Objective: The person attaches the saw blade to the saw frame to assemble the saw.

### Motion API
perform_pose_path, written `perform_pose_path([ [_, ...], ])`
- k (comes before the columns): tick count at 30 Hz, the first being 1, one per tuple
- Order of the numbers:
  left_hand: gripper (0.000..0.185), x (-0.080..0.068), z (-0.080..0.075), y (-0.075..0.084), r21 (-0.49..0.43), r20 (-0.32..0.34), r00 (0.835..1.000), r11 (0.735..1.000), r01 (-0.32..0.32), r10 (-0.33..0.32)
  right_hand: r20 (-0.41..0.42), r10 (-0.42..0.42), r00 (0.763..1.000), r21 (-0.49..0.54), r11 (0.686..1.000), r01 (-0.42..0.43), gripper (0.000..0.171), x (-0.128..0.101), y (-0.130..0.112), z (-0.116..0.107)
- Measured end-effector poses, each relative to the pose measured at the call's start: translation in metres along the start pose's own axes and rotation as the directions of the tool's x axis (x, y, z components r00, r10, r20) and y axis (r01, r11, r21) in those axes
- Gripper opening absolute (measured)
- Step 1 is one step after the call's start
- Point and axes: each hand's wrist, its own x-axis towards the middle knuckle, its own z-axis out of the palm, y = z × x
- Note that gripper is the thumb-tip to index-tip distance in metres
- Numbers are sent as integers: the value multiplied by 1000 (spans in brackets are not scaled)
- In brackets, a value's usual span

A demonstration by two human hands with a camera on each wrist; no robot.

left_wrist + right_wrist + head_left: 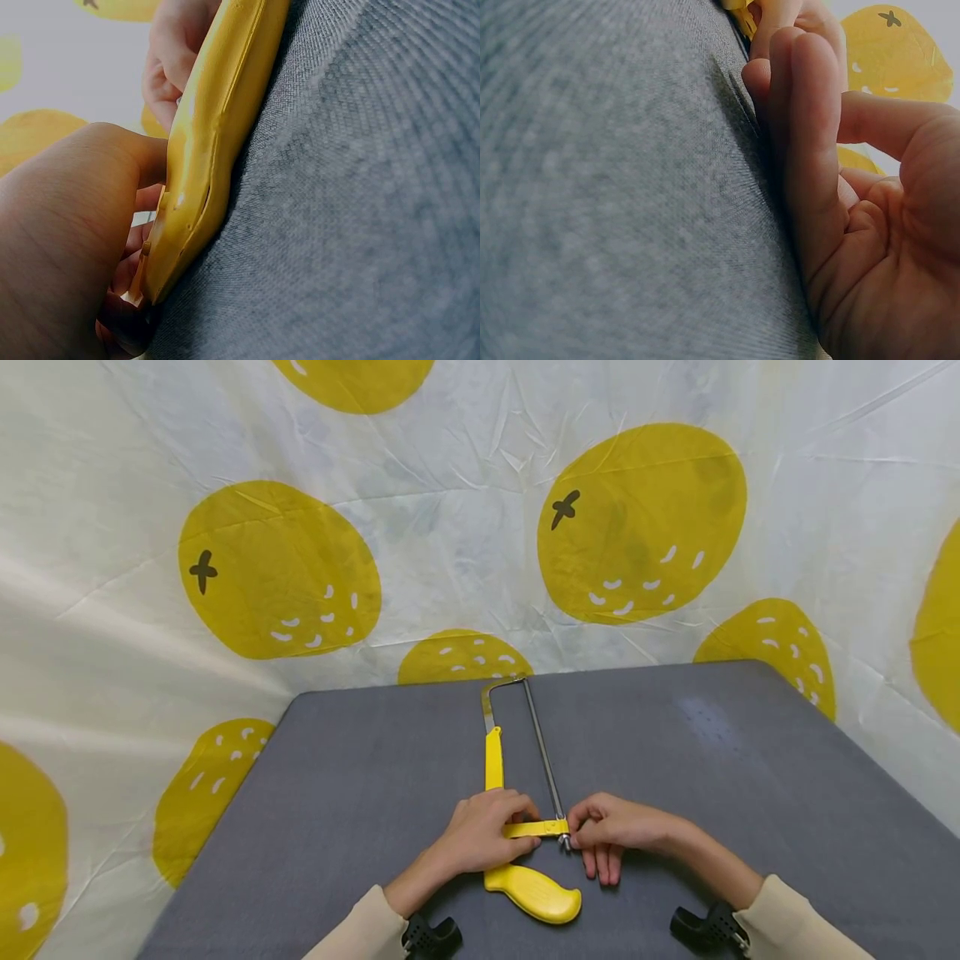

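A hacksaw lies on the grey table (712, 760), its yellow frame (493, 762) and thin blade (543, 752) pointing away from me. Its yellow handle (534, 893) lies nearest me. My left hand (487, 833) curls over the frame's short yellow arm just above the handle. My right hand (609, 831) pinches the blade's near end fitting (564, 841) with thumb and forefinger, while its other fingers lie straight on the table. The left wrist view shows the handle (210, 142) on edge beside my left hand (67, 247). In the right wrist view, the right hand's fingers (810, 150) rest on the table (615, 187).
A white cloth with big yellow fruit prints (645, 522) hangs behind and around the table. The table's far edge (420, 687) runs just beyond the saw's tip. Black wrist mounts (431, 937) show at the bottom of the head view.
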Motion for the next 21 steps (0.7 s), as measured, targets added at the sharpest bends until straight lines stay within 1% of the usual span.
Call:
perform_pose_path([
  [11, 17, 2, -1, 0, 3, -7, 1000, 1000, -7, 7, 2, -12, 1000, -16, 1000, 12, 24, 0, -2, -2],
  [21, 16, 2, 1, -1, 3, -2, 1000, 1000, -8, 8, 7, -7, 1000, -7, 1000, 7, 21, 1, 1, -2],
])
